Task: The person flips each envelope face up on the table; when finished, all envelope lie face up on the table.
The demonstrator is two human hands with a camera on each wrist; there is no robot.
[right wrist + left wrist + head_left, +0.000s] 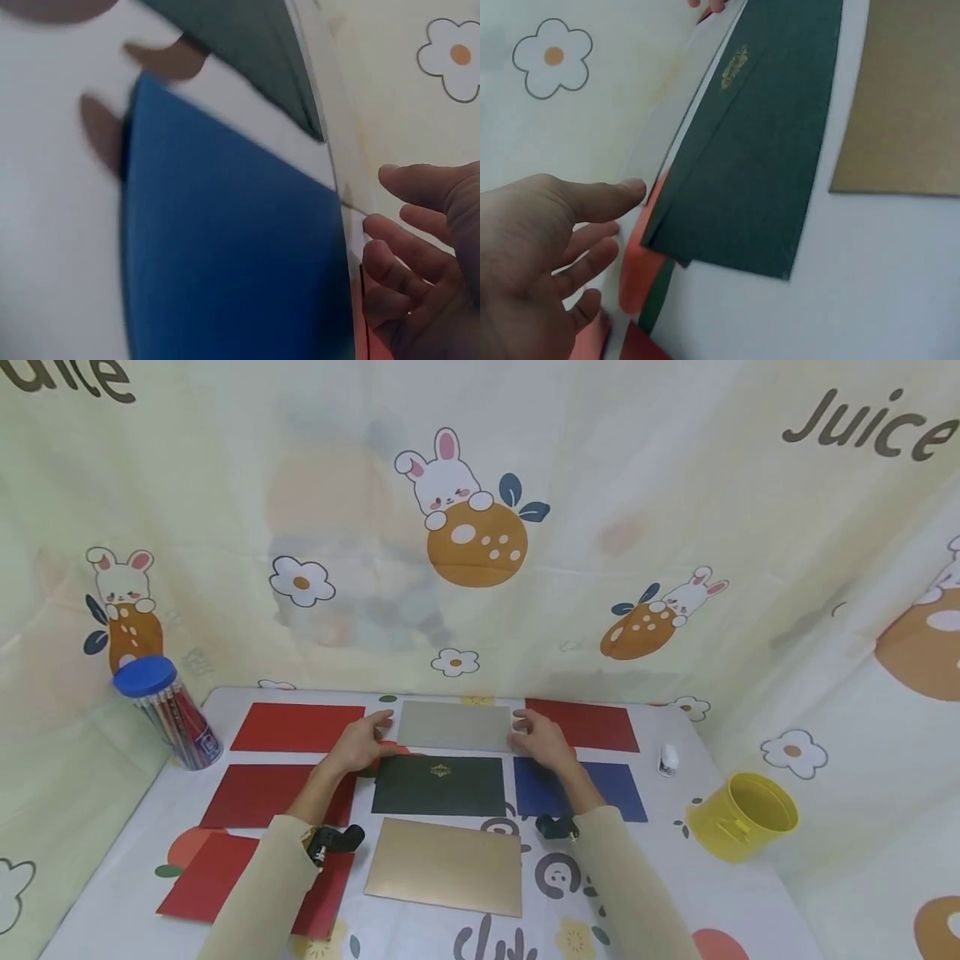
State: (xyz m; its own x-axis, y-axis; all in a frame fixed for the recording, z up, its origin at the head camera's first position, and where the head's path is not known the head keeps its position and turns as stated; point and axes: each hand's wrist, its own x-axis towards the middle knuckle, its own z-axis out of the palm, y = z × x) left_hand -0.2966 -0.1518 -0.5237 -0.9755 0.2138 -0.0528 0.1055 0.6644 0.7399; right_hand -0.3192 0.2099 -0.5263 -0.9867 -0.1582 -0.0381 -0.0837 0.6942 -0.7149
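Both hands are at the back of the table, one at each short end of a flat pale grey envelope (453, 726). My left hand (362, 743) is at its left end, thumb and fingers apart and loosely bent, gripping nothing. At the right end is my right hand (542, 741), its fingers also relaxed, with nothing pinched between them. Just in front lies a dark green envelope (438, 789) with a gold emblem and a flap line. A blue envelope (611, 789) lies partly under the right forearm, and a gold envelope (444, 867) lies nearest the front.
Red envelopes (297, 727) form a column on the left, partly covered by the left arm; another red envelope (596, 725) lies back right. A blue-lidded jar of pencils (178, 718) stands left. At right are a small white bottle (668, 760) and a yellow bucket (720, 822).
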